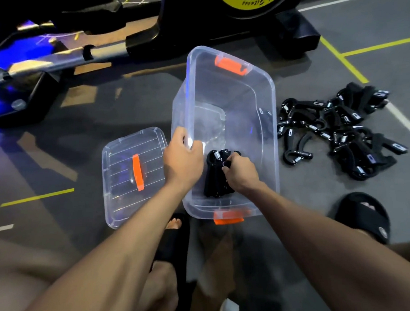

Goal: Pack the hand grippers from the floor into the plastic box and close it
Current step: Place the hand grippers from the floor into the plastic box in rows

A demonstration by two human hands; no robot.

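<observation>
While the left hand [183,156] curls over the left rim of the clear plastic box [266,130] at the centre of the frame, probably to keep the light tub from sliding, the right hand [240,171] reaches inside, its fingers closed round a small bunch of black hand grippers [215,176] set against the near end, likely so that later ones stack behind them. Most of the grippers lie in a loose pile [342,129] on the floor at the right of the frame, just beside the box and within easy reach. At lower left, touching the box's side, rests the lid [121,177], its orange handle up, ready for closing. Packing looks barely begun.
</observation>
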